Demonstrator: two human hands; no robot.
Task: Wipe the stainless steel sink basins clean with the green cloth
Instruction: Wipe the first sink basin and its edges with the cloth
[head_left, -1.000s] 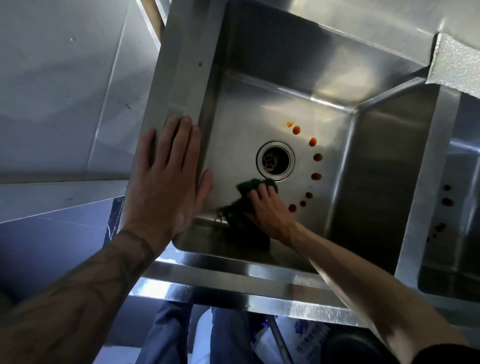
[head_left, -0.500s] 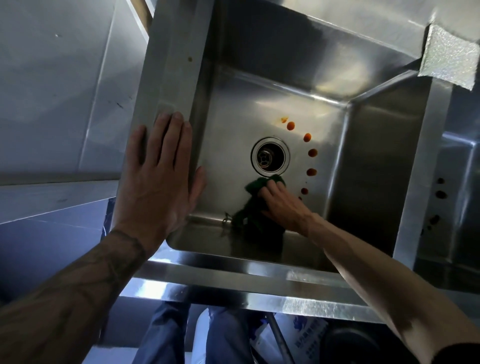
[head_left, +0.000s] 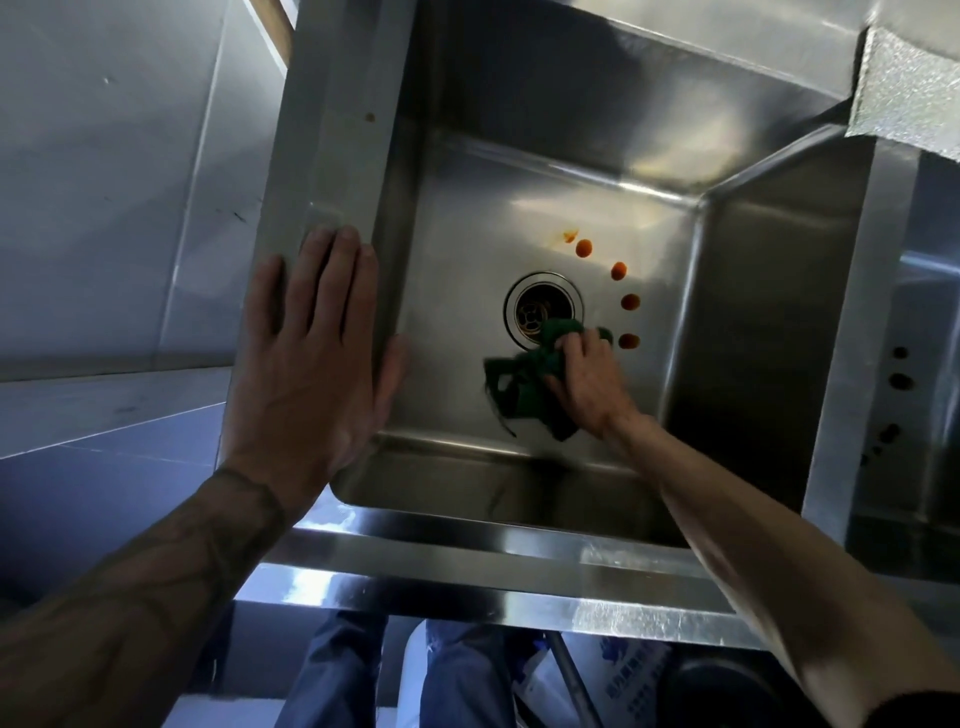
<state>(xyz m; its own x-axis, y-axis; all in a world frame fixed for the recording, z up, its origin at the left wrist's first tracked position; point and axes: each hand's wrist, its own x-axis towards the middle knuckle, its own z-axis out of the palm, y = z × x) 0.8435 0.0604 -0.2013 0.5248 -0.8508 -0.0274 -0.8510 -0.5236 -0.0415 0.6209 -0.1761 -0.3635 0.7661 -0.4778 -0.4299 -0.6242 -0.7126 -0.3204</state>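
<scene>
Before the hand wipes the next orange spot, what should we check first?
1. The right hand grips the green cloth: ok.
2. The cloth lies on the basin floor: ok.
3. The left hand lies flat on the sink rim: ok.
4. The orange spots are wiped away: not ok, four and a smear show right of the drain.
5. The second basin is clean: not ok, dark spots show.

Open basin floor (head_left: 457, 260) left of drain (head_left: 535, 306), walls (head_left: 769, 312) around
</scene>
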